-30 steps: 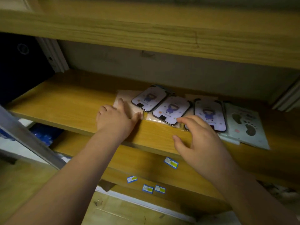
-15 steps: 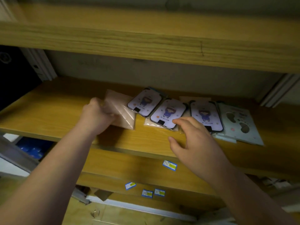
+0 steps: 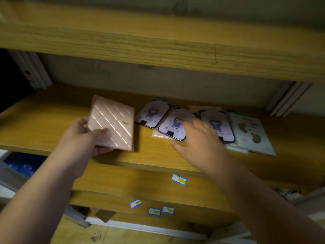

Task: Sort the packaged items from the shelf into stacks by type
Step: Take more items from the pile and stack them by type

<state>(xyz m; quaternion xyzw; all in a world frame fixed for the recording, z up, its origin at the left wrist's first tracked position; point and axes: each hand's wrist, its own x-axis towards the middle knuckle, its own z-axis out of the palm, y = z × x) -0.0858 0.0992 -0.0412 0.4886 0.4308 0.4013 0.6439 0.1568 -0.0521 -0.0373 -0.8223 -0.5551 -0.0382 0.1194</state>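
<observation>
Left hand (image 3: 84,134) in a closed grip, right hand (image 3: 198,140) outstretched, fingers spread.

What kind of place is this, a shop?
Probably a shop or stockroom: wooden shelves carry small blue price labels on their edges, and packaged phone cases lie in a row, one pink packet in the left hand.

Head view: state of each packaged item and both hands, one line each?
pink package: lifted off the shelf, tilted, gripped at its lower left corner.
left hand: closed on the pink package.
right hand: open, fingers spread over the middle purple case.
left purple case: flat on the shelf, untouched.
middle purple case: flat, partly under the right hand.
right purple case: flat, partly hidden.
footprint package: flat, far right, untouched.
</observation>
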